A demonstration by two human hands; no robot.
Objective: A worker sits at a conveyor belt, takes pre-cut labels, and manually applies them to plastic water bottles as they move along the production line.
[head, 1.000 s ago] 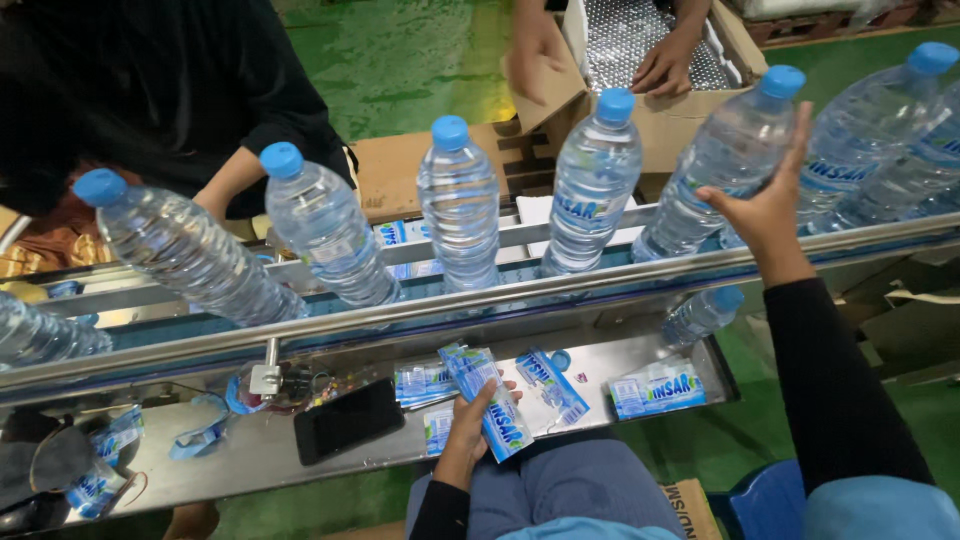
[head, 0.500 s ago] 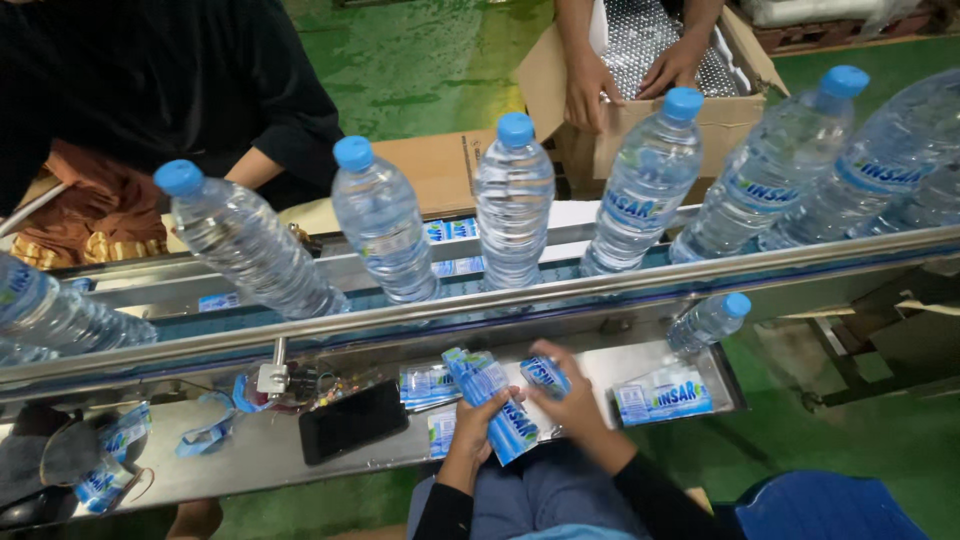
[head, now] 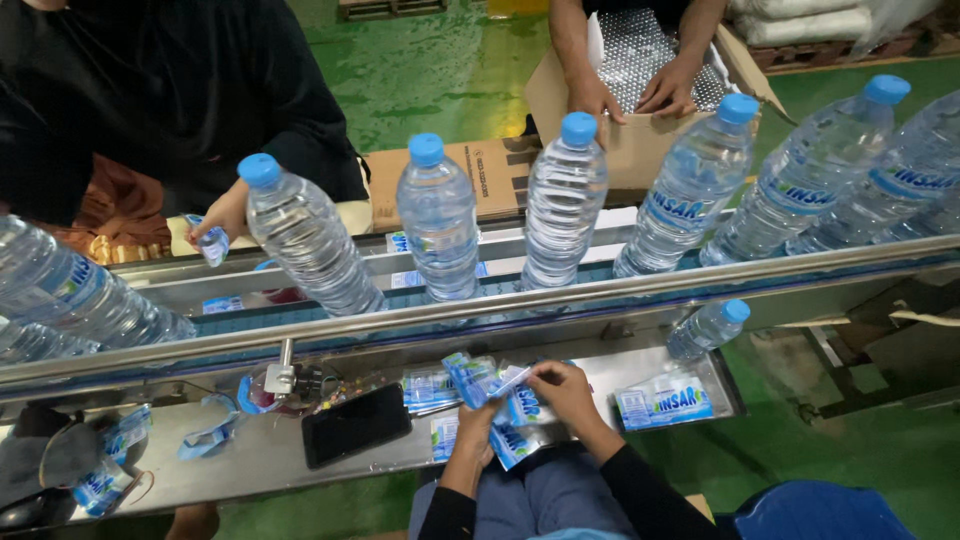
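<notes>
Stack of blue-and-white bottle labels (head: 500, 405) (thin, glossy), fanned out, held over steel shelf (head: 270, 455)

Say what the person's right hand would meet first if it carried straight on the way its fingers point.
The right hand points left, at the bunch of blue labels it already touches, held in the left hand. Beyond lie more labels, then probably the black phone; depth is unclear.

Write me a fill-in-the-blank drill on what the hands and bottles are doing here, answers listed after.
1. Both the left hand and right hand hold a bunch of blue and white ____.
2. Each water bottle on the conveyor wears a ____ cap.
3. The black phone lies on the metal shelf, to the ____ of the hands.
4. Across the conveyor, another person's hands reach into a cardboard ____.

Missing words: labels; blue; left; box
</notes>
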